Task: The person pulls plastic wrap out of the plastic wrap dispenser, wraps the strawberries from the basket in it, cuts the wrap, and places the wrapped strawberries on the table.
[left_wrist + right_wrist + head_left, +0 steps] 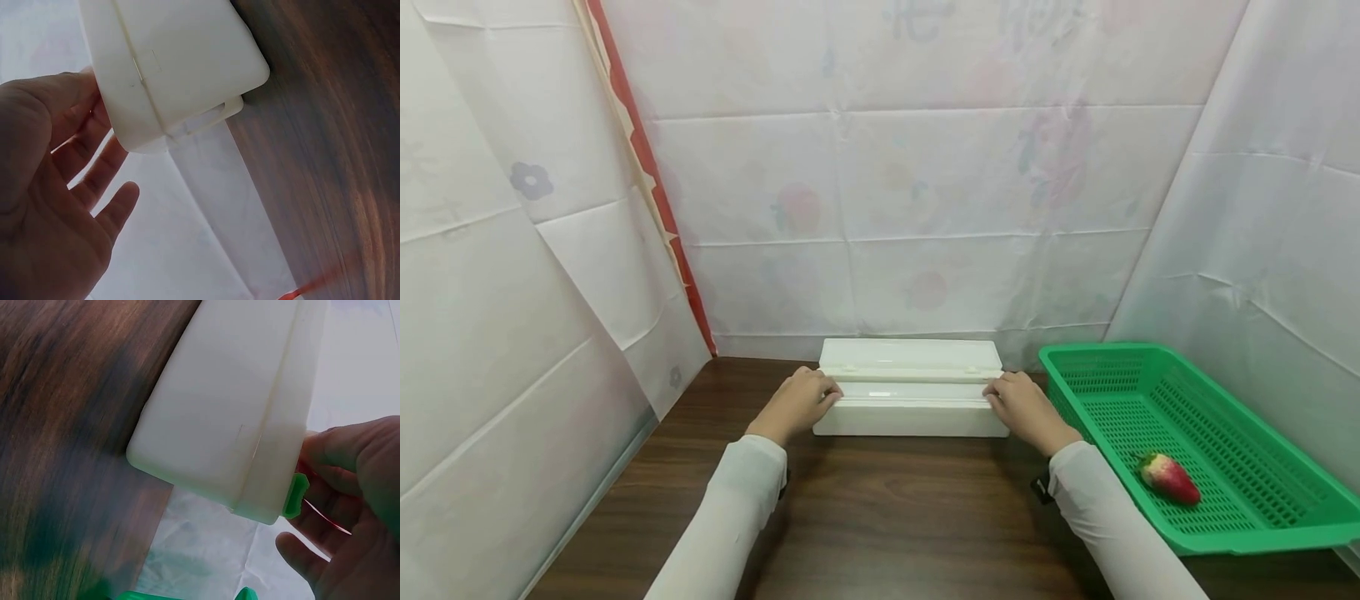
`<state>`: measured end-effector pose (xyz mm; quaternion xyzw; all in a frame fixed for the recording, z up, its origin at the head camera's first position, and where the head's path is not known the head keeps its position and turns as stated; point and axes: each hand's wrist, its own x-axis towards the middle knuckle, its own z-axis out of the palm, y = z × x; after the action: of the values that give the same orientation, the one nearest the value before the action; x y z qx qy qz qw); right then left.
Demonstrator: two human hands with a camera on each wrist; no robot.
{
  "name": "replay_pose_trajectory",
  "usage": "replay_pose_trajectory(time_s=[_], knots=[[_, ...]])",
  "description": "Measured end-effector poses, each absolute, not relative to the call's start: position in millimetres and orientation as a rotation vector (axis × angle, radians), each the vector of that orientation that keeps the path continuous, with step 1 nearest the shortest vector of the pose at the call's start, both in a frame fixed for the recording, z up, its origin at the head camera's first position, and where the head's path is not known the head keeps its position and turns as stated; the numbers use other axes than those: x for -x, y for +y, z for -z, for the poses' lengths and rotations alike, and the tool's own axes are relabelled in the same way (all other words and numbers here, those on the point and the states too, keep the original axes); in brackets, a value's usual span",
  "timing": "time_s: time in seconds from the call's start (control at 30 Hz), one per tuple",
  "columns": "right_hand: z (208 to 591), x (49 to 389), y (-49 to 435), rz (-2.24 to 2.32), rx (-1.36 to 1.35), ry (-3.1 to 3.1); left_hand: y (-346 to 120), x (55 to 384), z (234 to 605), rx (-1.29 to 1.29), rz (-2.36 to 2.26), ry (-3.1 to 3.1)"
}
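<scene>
A long white box stands crosswise on the table near the back wall. Along its rear rises a white panel, with a ridge at its base. My left hand grips the left end of the box's upper edge with thumb and fingertips; the little finger stands free in the left wrist view. At the opposite end, my right hand holds the upper edge the same way. A thin seam runs along the box below the fingers. Behind the box's corner in the right wrist view, a small green piece shows beside the fingers.
To the right stands a green slotted basket, with a red and pale strawberry-shaped thing lying in it. Dark wood tabletop extends in front of the box. White printed sheets enclose the back and both sides.
</scene>
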<state>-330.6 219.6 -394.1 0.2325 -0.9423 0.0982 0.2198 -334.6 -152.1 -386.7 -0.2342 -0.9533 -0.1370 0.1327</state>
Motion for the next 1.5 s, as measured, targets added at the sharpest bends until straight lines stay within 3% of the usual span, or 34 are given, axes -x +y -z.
replay_pose_trajectory(time_s=[1.5], knots=[[390.4, 334.0, 225.2, -0.462, -0.648, -2.634, -151.2, 337.8, 399.2, 0.651, 0.697, -2.622]])
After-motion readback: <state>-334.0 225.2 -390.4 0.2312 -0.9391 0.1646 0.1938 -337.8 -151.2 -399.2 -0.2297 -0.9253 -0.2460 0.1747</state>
